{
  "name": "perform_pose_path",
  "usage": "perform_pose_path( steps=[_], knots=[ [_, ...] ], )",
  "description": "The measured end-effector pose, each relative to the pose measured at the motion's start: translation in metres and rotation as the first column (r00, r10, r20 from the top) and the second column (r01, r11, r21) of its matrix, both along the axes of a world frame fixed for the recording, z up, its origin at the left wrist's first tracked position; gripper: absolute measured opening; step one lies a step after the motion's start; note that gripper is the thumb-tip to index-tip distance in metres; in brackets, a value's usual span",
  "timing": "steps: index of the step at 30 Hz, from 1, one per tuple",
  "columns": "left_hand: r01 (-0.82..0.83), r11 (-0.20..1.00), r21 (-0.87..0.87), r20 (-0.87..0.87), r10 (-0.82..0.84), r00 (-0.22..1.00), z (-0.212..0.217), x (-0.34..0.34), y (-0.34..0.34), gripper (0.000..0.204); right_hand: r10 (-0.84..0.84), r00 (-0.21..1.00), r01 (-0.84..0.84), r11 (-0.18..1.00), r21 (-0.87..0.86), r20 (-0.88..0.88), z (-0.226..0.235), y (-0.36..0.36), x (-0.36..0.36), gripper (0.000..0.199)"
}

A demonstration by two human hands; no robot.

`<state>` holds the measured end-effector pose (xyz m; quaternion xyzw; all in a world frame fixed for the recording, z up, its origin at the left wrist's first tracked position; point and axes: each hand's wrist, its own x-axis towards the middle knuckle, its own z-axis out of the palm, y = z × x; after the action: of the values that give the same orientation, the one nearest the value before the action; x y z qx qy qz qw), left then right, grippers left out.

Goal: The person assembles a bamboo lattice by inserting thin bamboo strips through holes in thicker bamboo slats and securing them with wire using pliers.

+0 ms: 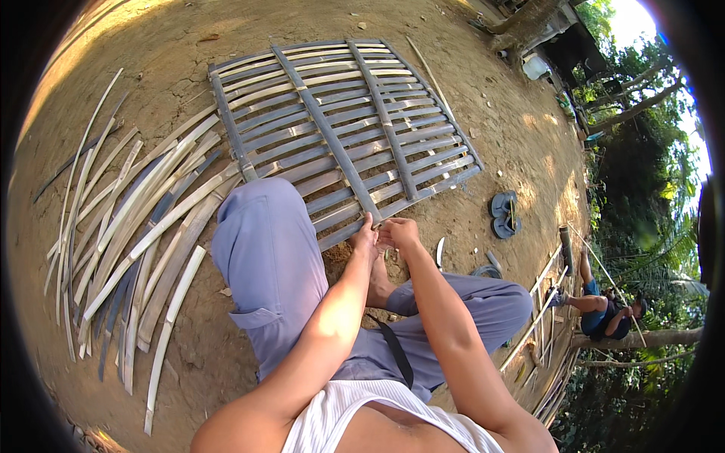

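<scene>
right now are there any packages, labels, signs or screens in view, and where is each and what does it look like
No labels, signs or screens show.
Pale whitish sack-like bundle: far top right by a shed, too small to tell what it is.
Small green and yellow packet-like thing: on the dirt just below that, rumpled, too blurred to tell.
Nothing of the kind lies near the two hands at the near edge of the flat woven grey bamboo-slat panel.

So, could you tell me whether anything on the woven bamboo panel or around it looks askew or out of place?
Nothing stands out. The grey woven bamboo slat panel lies flat on the dirt ground, both hands, left hand and right hand, at its near edge. The loose pale bamboo strips lie roughly parallel beside it.
</scene>
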<state>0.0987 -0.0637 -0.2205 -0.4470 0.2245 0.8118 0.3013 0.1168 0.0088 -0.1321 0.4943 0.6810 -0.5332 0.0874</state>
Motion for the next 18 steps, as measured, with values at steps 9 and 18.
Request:
perform_pose_path(
  steps=[9, 18],
  knots=[
    [-0.070, 0.996, 0.058, 0.116, 0.063, 0.991, -0.048, 0.021, 0.022, 0.041, 0.074, 0.771, 0.167, 0.935, 0.314, -0.633, 0.238, 0.017, 0.091, 0.038],
    [0.117, 0.993, 0.005, -0.020, -0.117, 0.993, -0.094, 0.006, 0.012, 0.040, 0.025, 0.437, 0.665, 0.664, 0.341, -0.899, 0.322, 0.030, 0.259, 0.029]
  ],
)
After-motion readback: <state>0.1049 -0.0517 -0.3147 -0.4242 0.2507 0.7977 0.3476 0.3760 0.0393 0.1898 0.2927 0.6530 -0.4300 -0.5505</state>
